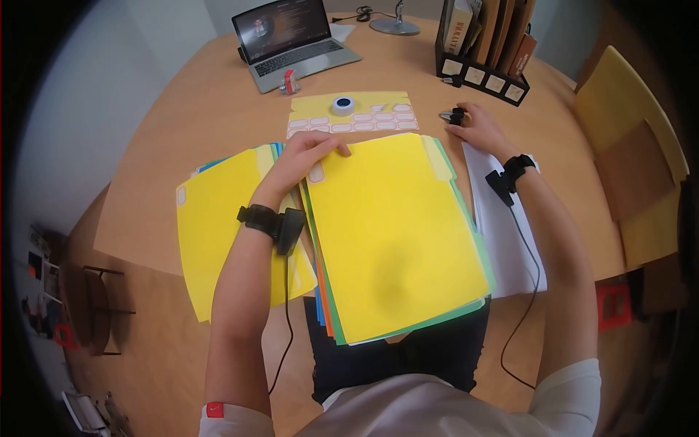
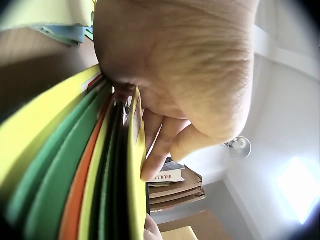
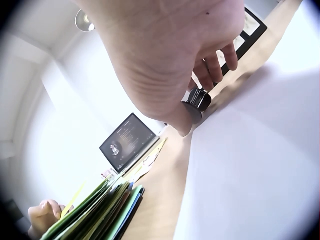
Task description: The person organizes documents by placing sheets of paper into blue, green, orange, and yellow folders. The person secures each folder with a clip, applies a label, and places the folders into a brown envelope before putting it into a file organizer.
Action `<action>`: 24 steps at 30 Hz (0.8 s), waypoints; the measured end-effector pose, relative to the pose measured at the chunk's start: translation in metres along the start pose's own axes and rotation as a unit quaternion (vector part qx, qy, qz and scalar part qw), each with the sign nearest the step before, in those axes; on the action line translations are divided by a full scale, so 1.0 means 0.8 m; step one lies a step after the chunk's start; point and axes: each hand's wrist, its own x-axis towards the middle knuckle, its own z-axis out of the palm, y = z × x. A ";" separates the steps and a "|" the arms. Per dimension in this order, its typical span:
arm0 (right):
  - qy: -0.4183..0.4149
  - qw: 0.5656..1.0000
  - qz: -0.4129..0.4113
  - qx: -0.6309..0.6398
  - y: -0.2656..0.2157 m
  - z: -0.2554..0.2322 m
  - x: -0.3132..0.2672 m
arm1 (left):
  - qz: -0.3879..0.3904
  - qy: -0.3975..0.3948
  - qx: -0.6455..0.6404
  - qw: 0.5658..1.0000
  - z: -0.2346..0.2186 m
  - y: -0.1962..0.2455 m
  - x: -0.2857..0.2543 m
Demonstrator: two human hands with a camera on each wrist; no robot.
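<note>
My left hand [image 1: 309, 156] grips the top left corner of the yellow folder [image 1: 397, 240] at the front of a thick stack. Behind it, green, orange and other folders [image 2: 75, 180] fan out along the side edge. In the left wrist view the fingers lie against the front folder's face; its thumb is mostly hidden. Over the table's right part, my right hand [image 1: 482, 131] pinches a black binder clip [image 3: 201, 99] between thumb and fingers, beside the top of some white paper [image 1: 502, 226].
More yellow folders [image 1: 218, 226] lie left of the stack. A yellow label sheet [image 1: 313, 109] carries a round white device [image 1: 343, 106]. Further back are a laptop [image 1: 291, 44], a lamp base [image 1: 395, 26] and a black file holder [image 1: 484, 75]. Another clip [image 1: 453, 80] lies near the holder.
</note>
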 end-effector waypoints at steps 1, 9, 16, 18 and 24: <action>0.009 1.000 -0.006 0.002 0.002 0.002 0.000 | -0.003 0.000 -0.001 1.000 0.000 0.000 0.001; -0.001 0.999 0.016 0.040 0.005 0.003 0.006 | -0.017 -0.002 -0.016 1.000 0.002 -0.003 0.004; -0.007 0.978 -0.101 0.182 -0.083 -0.015 -0.010 | -0.047 0.009 -0.006 0.999 0.004 0.008 0.001; -0.036 0.966 -0.169 0.194 -0.132 -0.020 -0.023 | -0.057 0.004 -0.011 0.998 0.008 0.007 0.003; -0.104 0.952 -0.252 0.138 -0.199 -0.006 -0.022 | -0.034 -0.021 -0.036 0.999 0.000 -0.008 0.008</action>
